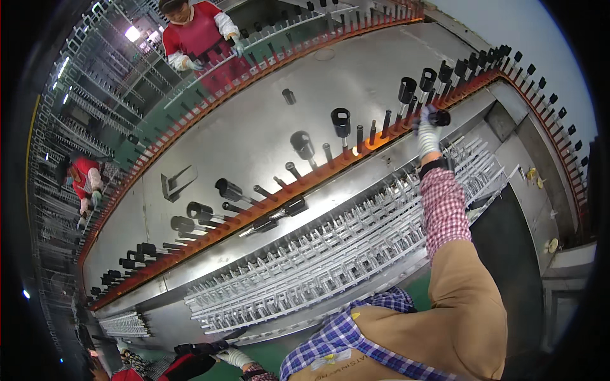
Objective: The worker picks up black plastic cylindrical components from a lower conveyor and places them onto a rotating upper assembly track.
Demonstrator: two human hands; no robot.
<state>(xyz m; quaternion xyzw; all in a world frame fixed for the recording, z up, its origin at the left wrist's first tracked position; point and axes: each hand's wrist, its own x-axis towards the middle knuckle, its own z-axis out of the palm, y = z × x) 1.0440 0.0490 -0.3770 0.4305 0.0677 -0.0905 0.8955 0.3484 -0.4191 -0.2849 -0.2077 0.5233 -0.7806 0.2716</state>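
In a white glove, my right hand (pixel 429 132) reaches out to the orange-red rail and is closed on a black cup-shaped part (pixel 439 118). Its sleeve is red-and-white checked. Low in the picture, my left hand (pixel 235 357), also gloved, has its fingers closed around a dark elongated part (pixel 202 348), partly hidden. Along the curved orange rail (pixel 343 159) black cup-shaped parts with silver stems (pixel 406 91) stand on pegs. Between them are several bare dark pegs (pixel 386 122). Two black parts (pixel 274 218) lie on the metal ledge in front of the rail.
Silver racks with many small prongs (pixel 311 267) lie below the rail. On the steel table (pixel 222 146) sits a bent metal bracket (pixel 176 183). Across it, a person in red (pixel 206 44) handles a rack; another person (pixel 86 181) works further left. A red sleeve (pixel 190 367) is at lower left.
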